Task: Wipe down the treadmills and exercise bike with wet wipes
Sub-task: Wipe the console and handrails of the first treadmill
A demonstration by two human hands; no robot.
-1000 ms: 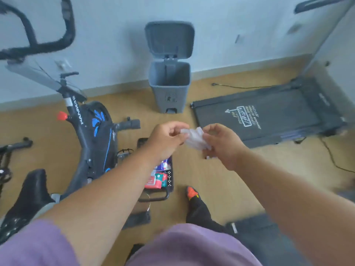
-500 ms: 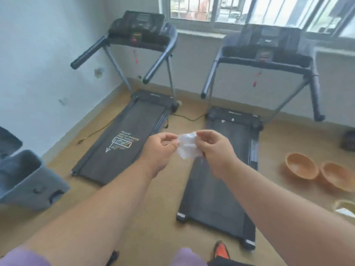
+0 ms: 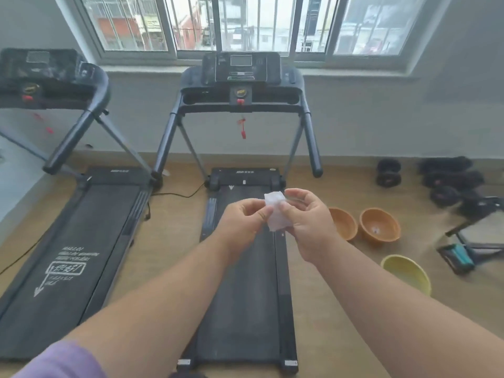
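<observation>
Wood floor [image 3: 174, 241] btwn treadmills; both hands [image 3: 275, 214] pinch wipe [image 3: 275, 211].

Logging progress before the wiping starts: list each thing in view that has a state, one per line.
wet wipe: folded small, held in the air between both hands, touching no machine.
left hand: pinches the wipe's left edge.
right hand: pinches the wipe's right side.
centre treadmill: unfolded, belt flat, red safety clip hanging from the console.
left treadmill: unfolded, belt flat.
orange bowls: upright on the floor.
yellow bowl: tilted on the floor.
</observation>
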